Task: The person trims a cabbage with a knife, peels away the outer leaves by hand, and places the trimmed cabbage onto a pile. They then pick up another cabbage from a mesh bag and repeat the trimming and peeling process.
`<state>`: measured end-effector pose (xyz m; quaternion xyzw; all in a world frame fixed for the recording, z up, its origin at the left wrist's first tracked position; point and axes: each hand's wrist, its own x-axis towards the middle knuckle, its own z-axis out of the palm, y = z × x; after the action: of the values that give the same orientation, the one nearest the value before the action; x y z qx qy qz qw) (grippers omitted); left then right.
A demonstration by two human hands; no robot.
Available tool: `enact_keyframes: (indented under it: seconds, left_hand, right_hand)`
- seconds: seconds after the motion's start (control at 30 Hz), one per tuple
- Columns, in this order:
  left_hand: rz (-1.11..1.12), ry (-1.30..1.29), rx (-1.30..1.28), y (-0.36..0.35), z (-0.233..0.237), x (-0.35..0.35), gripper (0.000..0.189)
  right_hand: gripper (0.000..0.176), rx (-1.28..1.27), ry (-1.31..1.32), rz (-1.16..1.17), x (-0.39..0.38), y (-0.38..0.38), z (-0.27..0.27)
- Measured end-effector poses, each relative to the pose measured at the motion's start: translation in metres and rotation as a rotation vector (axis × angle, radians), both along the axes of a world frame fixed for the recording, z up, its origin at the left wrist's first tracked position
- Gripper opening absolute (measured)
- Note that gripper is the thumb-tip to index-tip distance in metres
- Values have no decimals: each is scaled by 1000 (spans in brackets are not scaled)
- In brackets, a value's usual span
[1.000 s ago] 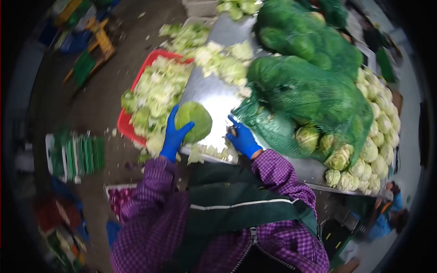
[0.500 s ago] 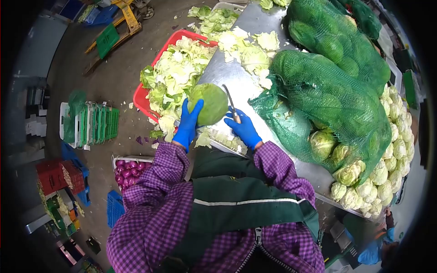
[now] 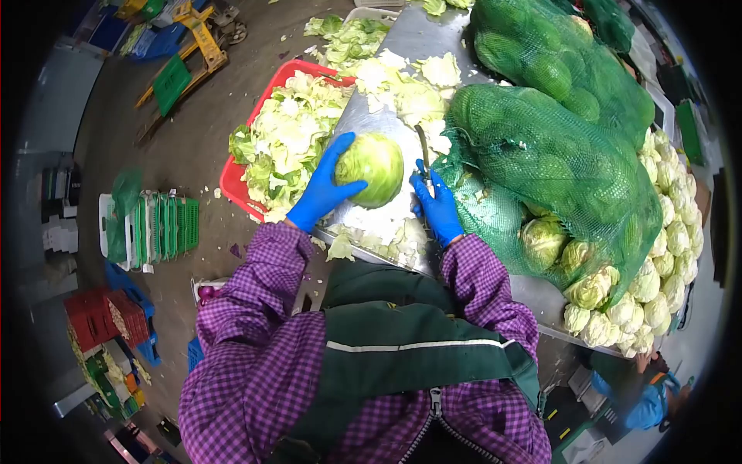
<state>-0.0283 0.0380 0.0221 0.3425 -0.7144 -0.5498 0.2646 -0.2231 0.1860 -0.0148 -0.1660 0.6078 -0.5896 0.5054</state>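
Observation:
A round green cabbage (image 3: 374,172) rests on the metal table, its leaves paler toward the top right. My left hand (image 3: 325,185), in a blue glove, grips its left side with the fingers above and the thumb below. To the right of the cabbage, my gloved right hand (image 3: 439,207) holds a knife (image 3: 422,143) with a dark curved blade pointing away from me. The blade stands apart from the cabbage. Loose leaves (image 3: 402,246) lie along the near edge of the table, beneath and between my hands.
A red crate (image 3: 234,185) heaped with leaves stands left of the metal table (image 3: 410,46). Green mesh sacks (image 3: 533,147) of cabbages fill the right side, beside a pile of trimmed cabbages (image 3: 649,286). Another person (image 3: 653,398) is at the lower right.
The cabbage has turned, showing a paler side, and shifted right. My left hand has spread around its left side. My right hand with the knife has moved right, away from the cabbage.

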Motion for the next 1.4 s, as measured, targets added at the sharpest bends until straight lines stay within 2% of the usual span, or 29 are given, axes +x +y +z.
enact_keyframes:
  seconds: [0.03,0.07,0.1,0.2,0.27,0.33,0.4,0.43,0.5,0.53,0.63,0.73,0.83,0.97,1.03,1.1,1.17,1.2,1.3,1.33,1.4]
  left_hand:
    - [-106,-43,-71,1,6,1,93]
    - [-25,18,166,5,5,2,104]
    - [-31,15,167,15,3,1,104]
    - [102,51,184,39,-11,-8,109]
    - [43,56,206,32,-11,-1,109]
    - [-15,56,231,25,-5,11,109]
    - [-143,-115,-63,17,4,22,108]
    - [-143,-122,-61,18,3,22,108]
    - [-152,-131,-68,17,4,23,109]
    - [-149,-159,-98,17,5,20,108]
    - [-79,-265,-221,24,10,7,105]
    - [-51,-283,-217,23,10,-3,104]
    - [-69,-328,-238,22,13,-8,102]
    - [-62,-345,-245,25,12,-12,102]
    - [-70,-341,-345,27,10,-14,102]
    - [-76,-339,-293,22,12,-14,102]
    - [-75,-337,-238,17,15,-12,102]
    - [-123,-331,-262,13,15,-10,102]
    - [-197,-342,-330,22,12,-7,101]
    - [-210,-354,-403,22,12,-8,102]
    - [-193,-292,-330,16,7,-1,102]
  right_hand:
    - [38,11,18,40,-1,-2,4]
    - [42,53,14,71,1,-2,8]
    - [47,119,41,115,3,1,-9]
    - [49,79,35,79,17,13,-2]
    - [47,163,5,170,19,21,14]
    - [50,142,43,234,25,27,22]
    - [50,35,213,308,35,30,20]
    - [50,36,205,308,37,31,15]
    - [44,131,845,445,42,30,13]
    - [35,121,848,411,43,31,18]
    - [34,20,931,336,52,38,19]
    - [32,140,1024,382,53,37,14]
    - [30,94,1007,271,52,34,13]
    - [26,130,956,276,49,29,9]
    - [18,206,1043,368,44,20,-3]
    - [16,194,1030,365,43,20,-3]
    - [27,155,1008,429,45,24,6]
    - [23,314,984,590,42,23,18]
    - [21,324,1075,481,41,14,-26]
    - [21,436,1019,571,28,0,-35]
    - [20,341,1062,538,18,-11,-42]
